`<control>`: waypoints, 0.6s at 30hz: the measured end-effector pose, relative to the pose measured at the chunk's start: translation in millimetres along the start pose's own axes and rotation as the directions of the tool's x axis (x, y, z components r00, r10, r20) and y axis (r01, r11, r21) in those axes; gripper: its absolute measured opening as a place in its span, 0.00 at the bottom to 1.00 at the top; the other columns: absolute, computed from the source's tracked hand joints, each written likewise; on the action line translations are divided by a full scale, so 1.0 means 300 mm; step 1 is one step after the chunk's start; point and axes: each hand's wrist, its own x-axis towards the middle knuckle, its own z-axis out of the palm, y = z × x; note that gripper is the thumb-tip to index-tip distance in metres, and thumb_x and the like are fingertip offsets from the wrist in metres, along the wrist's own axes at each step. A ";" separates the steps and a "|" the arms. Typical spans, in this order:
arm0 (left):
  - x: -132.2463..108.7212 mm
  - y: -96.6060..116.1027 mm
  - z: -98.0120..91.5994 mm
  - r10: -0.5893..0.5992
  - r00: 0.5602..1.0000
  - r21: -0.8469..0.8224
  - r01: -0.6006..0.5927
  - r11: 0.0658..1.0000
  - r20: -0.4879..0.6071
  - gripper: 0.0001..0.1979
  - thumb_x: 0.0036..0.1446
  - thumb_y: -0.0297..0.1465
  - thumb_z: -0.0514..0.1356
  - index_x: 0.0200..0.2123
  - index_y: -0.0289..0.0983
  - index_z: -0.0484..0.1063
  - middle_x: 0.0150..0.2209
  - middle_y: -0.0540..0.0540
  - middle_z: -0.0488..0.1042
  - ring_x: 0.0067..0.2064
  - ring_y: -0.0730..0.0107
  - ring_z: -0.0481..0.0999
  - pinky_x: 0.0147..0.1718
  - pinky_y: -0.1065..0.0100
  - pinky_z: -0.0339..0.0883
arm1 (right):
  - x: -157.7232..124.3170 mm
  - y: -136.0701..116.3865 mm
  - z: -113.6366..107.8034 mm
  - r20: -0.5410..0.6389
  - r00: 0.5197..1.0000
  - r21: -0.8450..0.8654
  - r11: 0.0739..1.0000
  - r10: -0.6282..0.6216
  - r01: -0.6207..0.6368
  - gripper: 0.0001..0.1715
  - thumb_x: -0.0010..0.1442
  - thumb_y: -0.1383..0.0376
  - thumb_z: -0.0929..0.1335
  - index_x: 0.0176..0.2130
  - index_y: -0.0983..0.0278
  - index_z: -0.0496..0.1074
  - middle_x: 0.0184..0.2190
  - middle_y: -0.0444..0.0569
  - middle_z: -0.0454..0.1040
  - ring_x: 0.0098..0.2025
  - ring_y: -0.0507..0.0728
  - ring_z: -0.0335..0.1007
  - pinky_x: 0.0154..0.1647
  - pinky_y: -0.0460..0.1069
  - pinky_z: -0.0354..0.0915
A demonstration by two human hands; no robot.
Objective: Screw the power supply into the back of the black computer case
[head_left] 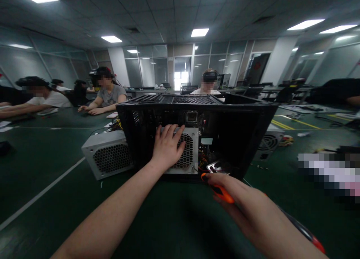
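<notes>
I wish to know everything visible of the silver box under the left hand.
The silver box looks metallic, with a honeycomb grille in its front face. It stands upright in the open black computer case. The left hand rests spread on it, hiding part. An orange-handled tool is near its lower right corner; contact is unclear.

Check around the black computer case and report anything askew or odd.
The grilled metal box left of the black case sits at an angle to it, and small loose bits lie scattered on the green table at right.
</notes>
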 end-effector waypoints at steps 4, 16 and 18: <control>0.000 0.001 -0.002 -0.005 1.000 -0.010 0.005 1.000 0.005 0.23 0.60 0.38 0.49 0.58 0.39 0.60 0.54 0.41 0.66 0.57 0.58 0.60 0.60 0.49 0.42 | 0.008 0.000 0.006 -0.106 0.994 -0.069 0.997 -0.023 0.016 0.22 0.55 0.73 0.62 0.49 0.57 0.65 0.42 0.45 0.77 0.38 0.54 0.76 0.34 0.47 0.73; -0.004 0.003 0.000 -0.008 1.000 -0.012 0.008 1.000 0.002 0.23 0.60 0.38 0.49 0.58 0.40 0.59 0.55 0.41 0.65 0.58 0.57 0.59 0.60 0.48 0.42 | 0.036 -0.025 0.057 -0.386 0.922 -0.181 0.977 0.038 -0.116 0.11 0.60 0.59 0.62 0.38 0.63 0.70 0.24 0.45 0.76 0.21 0.53 0.72 0.19 0.44 0.64; -0.005 0.003 -0.001 -0.005 1.000 -0.008 0.005 1.000 0.001 0.23 0.60 0.38 0.49 0.58 0.40 0.59 0.55 0.41 0.65 0.58 0.57 0.60 0.60 0.48 0.42 | 0.044 -0.017 0.072 -0.467 0.882 -0.229 0.955 0.061 -0.187 0.16 0.59 0.54 0.62 0.29 0.63 0.69 0.17 0.44 0.72 0.16 0.51 0.68 0.16 0.44 0.58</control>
